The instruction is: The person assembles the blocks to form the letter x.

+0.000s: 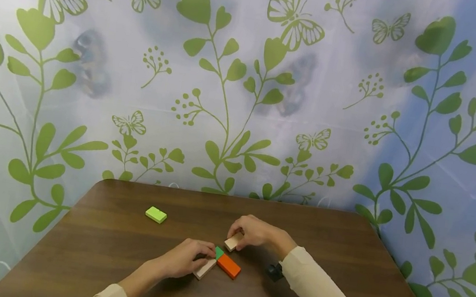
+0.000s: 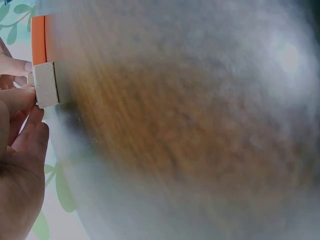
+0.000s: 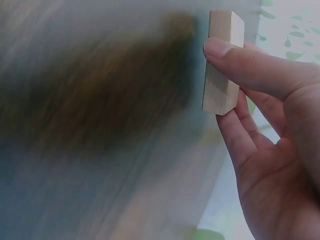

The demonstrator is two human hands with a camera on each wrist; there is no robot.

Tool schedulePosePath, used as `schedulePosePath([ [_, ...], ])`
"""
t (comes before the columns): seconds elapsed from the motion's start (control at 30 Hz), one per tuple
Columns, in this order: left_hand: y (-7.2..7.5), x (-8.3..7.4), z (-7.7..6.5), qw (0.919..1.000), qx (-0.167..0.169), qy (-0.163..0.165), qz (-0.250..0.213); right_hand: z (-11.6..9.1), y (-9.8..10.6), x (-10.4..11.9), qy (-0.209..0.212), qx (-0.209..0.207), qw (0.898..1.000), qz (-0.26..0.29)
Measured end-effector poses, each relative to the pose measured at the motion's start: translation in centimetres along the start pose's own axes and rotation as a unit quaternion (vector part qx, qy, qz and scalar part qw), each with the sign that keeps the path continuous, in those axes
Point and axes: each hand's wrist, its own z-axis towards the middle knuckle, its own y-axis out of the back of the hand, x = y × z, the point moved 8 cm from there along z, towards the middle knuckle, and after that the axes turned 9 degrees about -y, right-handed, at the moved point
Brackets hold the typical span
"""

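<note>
On the brown table, my left hand point(image 1: 187, 259) grips a plain wooden block point(image 1: 205, 269), thumb and fingers at its upper side. That block's pale end point(image 2: 46, 86) faces the left wrist view, beside the orange block point(image 2: 38, 40). In the head view the orange block point(image 1: 229, 266) lies just right of it, touching a green block point(image 1: 219, 252) that is partly behind my left fingertips. Farther back, my right hand point(image 1: 254, 232) pinches a second plain wooden block point(image 1: 232, 242). The right wrist view shows my thumb across this block's point(image 3: 220, 87) face, with fingers behind.
A yellow-green block point(image 1: 156, 215) lies alone toward the back left of the table point(image 1: 322, 230). Behind the table's far edge hangs a curtain point(image 1: 233, 118) printed with green leaves and butterflies. A small dark device point(image 1: 274, 272) sits by my right wrist.
</note>
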Motion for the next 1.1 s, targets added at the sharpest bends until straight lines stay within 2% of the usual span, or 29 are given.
schedulePosePath([
  [0.53, 0.3, -0.3, 0.0, 0.9999, -0.002, -0.017, 0.000, 1.1, -0.7, 0.6, -0.006, 0.014, 1.000, -0.014],
  [0.9, 0.1, 0.3, -0.1, 0.9999, 0.000, 0.012, -0.008, 1.3, -1.1, 1.8, 0.027, 0.024, 0.999, -0.037],
  [1.1, 0.0, 0.4, 0.0, 0.9999, 0.002, 0.013, -0.004, 1.3, -1.3, 1.8, 0.016, 0.030, 0.999, -0.040],
])
